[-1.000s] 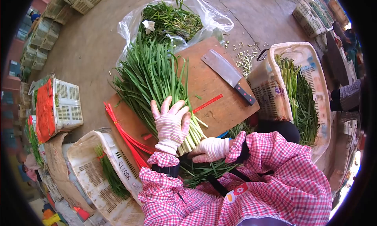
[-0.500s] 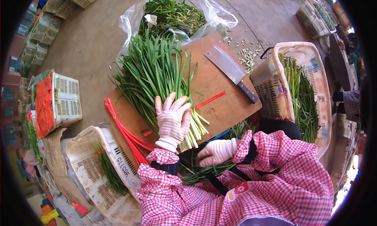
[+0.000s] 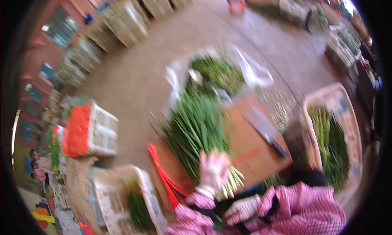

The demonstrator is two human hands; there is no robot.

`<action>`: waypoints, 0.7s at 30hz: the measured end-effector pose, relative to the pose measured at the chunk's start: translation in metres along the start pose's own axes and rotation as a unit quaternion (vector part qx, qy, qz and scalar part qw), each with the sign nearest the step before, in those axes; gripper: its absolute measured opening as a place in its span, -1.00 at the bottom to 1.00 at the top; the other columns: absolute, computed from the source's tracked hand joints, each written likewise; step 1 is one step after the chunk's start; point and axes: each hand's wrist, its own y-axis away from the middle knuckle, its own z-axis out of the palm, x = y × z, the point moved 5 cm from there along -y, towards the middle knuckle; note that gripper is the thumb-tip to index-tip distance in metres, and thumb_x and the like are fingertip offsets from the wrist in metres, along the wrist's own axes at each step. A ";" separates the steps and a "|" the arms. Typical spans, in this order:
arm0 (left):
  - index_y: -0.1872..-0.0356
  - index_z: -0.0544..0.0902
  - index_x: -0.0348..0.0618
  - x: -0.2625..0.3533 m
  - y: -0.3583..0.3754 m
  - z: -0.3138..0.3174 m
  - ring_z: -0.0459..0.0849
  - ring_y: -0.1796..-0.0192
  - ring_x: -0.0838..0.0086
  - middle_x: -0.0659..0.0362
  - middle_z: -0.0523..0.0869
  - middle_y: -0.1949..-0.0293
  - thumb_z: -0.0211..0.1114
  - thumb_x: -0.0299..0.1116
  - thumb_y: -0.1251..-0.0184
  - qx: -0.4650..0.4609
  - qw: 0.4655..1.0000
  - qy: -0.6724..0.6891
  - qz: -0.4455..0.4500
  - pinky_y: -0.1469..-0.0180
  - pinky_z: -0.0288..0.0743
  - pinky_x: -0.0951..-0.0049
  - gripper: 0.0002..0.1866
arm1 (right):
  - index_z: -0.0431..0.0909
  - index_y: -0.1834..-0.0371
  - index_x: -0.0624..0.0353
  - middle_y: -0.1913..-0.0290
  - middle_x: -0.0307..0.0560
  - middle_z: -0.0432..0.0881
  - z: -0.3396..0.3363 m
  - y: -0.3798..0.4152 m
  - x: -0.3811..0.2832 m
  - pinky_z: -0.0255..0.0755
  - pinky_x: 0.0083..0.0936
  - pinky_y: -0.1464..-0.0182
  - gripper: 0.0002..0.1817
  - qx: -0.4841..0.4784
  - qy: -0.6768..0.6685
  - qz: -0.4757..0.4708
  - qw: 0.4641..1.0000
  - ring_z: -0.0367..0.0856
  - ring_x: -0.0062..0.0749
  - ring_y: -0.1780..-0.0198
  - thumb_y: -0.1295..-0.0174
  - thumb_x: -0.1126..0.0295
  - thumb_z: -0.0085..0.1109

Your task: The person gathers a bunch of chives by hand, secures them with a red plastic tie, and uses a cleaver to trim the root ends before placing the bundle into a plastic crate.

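Observation:
A thick bunch of long green stalks [image 3: 196,124] lies across a brown board [image 3: 249,149], pale ends toward me. My left hand [image 3: 213,171], in a striped glove, rests flat on the lower part of the bunch with its fingers spread. My right hand [image 3: 242,209], also gloved, is lower right of the pale ends, near the board's front edge; its fingers look bent, and blur hides what they hold, if anything. A cleaver [image 3: 263,126] lies on the board's right side. Red strips [image 3: 161,175] lie on its left side.
Beyond the board, a clear plastic bag [image 3: 255,73] holds more greens [image 3: 218,73]. Crates with greens stand at the right [image 3: 355,141] and lower left [image 3: 108,202]. Another crate with orange cloth [image 3: 77,130] stands at the left. Cut bits [image 3: 281,112] litter the floor.
The view has tilted up and shifted left, so the board and hands appear lower and farther right, with blur. My left hand still lies on the bunch.

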 end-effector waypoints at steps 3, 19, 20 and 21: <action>0.18 0.65 0.12 -0.004 0.006 0.011 0.40 -0.29 0.26 0.32 0.63 -0.07 0.30 -0.27 -0.12 0.015 1.000 0.007 0.011 -0.40 -0.11 -0.15 -0.79 | 0.53 -0.14 0.12 -0.12 0.03 0.57 -0.032 0.012 -0.032 0.25 -0.33 -0.30 -0.62 0.095 -0.102 0.140 0.980 0.44 -0.28 -0.23 -0.36 0.17 0.04; 0.15 0.65 0.09 0.018 0.002 -0.009 0.41 -0.29 0.32 0.35 0.61 -0.10 0.19 -0.18 -0.27 0.028 0.995 -0.089 0.041 -0.39 -0.02 -0.02 -0.80 | 0.59 0.02 0.24 0.16 -0.02 0.68 -0.019 0.017 -0.005 0.47 -0.39 -0.01 -0.68 0.190 -0.062 0.117 0.973 0.61 -0.35 0.11 -0.28 0.26 0.13; 0.15 0.65 0.09 0.017 0.001 -0.009 0.41 -0.29 0.32 0.35 0.61 -0.10 0.19 -0.18 -0.27 0.027 0.995 -0.088 0.041 -0.39 -0.02 -0.02 -0.80 | 0.59 0.02 0.24 0.16 -0.02 0.68 -0.018 0.015 -0.005 0.47 -0.39 -0.01 -0.68 0.191 -0.063 0.117 0.973 0.61 -0.35 0.11 -0.28 0.26 0.13; 0.16 0.65 0.13 0.015 0.001 -0.008 0.40 -0.30 0.33 0.37 0.61 -0.10 0.21 -0.20 -0.22 0.023 0.995 -0.087 0.044 -0.39 -0.05 -0.05 -0.80 | 0.60 0.04 0.24 0.16 -0.01 0.68 -0.016 0.013 -0.005 0.47 -0.38 -0.01 -0.69 0.181 -0.046 0.104 0.977 0.61 -0.32 0.12 -0.27 0.26 0.13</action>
